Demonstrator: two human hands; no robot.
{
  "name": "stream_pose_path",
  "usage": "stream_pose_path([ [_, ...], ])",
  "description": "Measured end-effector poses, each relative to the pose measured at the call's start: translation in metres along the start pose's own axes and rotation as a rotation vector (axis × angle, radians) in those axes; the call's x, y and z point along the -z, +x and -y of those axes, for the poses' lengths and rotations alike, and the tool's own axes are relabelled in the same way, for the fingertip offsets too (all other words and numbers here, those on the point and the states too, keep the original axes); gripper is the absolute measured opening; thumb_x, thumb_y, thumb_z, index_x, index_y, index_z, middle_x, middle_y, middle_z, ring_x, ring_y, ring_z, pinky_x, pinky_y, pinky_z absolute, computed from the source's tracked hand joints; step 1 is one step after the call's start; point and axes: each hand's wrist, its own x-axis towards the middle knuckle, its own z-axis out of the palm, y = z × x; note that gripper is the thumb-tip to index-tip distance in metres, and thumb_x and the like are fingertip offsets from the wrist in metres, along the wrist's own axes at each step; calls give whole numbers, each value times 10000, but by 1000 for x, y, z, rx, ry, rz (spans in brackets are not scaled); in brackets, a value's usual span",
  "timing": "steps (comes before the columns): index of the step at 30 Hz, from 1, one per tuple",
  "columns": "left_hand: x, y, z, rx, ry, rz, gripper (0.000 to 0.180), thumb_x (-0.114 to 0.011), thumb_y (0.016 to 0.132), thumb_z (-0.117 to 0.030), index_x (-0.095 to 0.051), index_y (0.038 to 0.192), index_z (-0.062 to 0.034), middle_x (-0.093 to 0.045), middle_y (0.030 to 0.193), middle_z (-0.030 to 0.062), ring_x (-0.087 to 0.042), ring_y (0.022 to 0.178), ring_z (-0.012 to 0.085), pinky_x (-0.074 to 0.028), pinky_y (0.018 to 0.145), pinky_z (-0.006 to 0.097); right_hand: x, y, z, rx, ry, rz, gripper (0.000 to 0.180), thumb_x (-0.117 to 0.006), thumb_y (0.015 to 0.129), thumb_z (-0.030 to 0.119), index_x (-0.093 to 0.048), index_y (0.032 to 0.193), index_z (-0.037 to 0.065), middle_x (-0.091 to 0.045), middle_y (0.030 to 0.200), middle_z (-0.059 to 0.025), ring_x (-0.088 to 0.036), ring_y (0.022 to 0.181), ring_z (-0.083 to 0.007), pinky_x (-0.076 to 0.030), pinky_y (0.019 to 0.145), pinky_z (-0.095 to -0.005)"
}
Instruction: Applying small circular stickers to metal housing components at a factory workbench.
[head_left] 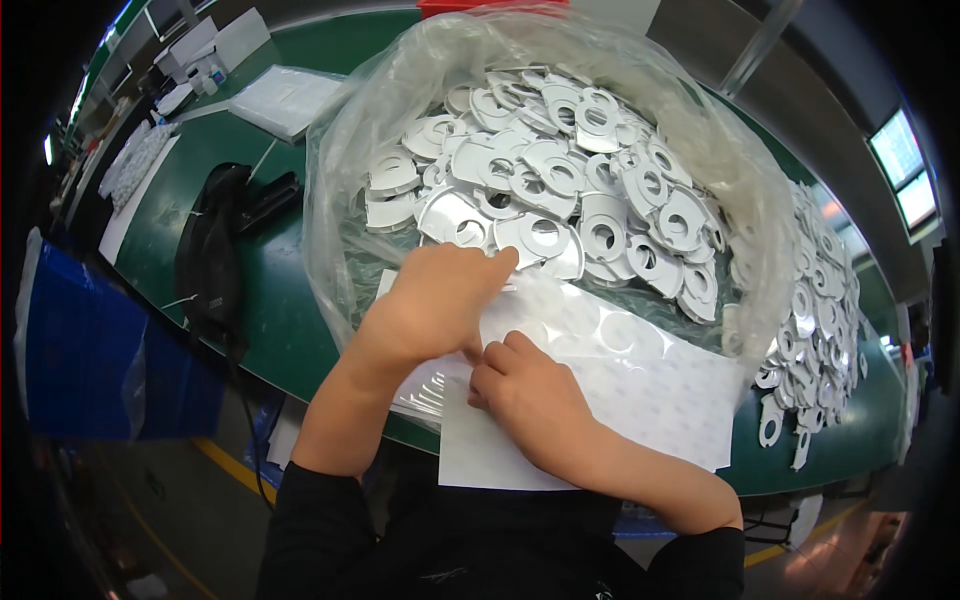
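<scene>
Left hand (440,300) flat, pressing white sheet (640,400) at frame centre; right hand (530,390) pinching its edge; sheet overhanging green table (270,330) edge; behind, open plastic bag (400,110) heaped with white ring pieces (570,190)

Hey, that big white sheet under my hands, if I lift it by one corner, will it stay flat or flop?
The white sheet looks thin and overhangs the green table edge, so it will probably sag from one corner. It seems light, so a nudge from your right hand could slide it. Its glossy sheen hints it may be slippery under your left hand.
</scene>
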Motion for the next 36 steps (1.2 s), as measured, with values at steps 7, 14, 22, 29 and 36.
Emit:
stream_pose_path([
  [7, 7, -2, -9, 34, 35, 28, 592, -833, 489, -175, -461, 932, -50, -613, 759, 132, -605, 768, 358, -451, 613, 432, 28, -35, 27, 470, -21, 222, 118, -560, 705, 72, -508, 784, 1, -486, 797, -112, -503, 788, -252, -461, 574, -315],
  [14, 9, 16, -12, -73, -545, -191, 590, -808, 634, -287, -464, 1056, -61, -622, 854, 124, -611, 760, 271, -470, 646, 345, 77, -44, -36, 297, 686, -249, 72, -594, 850, 71, -541, 833, 25, -521, 854, -69, -501, 686, -169, -441, 606, -260],
  [22, -53, 51, -55, 326, -2063, 216, 626, -157, 951, -580, -510, 1063, -75, -589, 1006, 123, -605, 846, 238, -498, 671, 349, 34, -41, -108, -301, 1035, -641, 101, -514, 947, 140, -540, 957, 43, -499, 1001, -1, -476, 815, -55, -429, 645, -210],
  [29, -61, 52, -57, 225, -2033, 225, 626, -133, 961, -564, -516, 1043, -75, -586, 965, 95, -591, 806, 190, -491, 660, 309, 28, -33, -100, -282, 1173, -561, 126, -524, 933, 119, -528, 902, -4, -431, 1072, -52, -540, 674, -94, -520, 588, -240],
  [36, -61, 51, -56, 231, -2015, 219, 638, -119, 961, -561, -517, 1046, -69, -589, 961, 98, -593, 803, 193, -484, 647, 309, 29, -32, -99, -280, 1178, -555, 128, -543, 920, 106, -530, 878, -14, -425, 1058, -58, -549, 638, -100, -550, 547, -252],
])
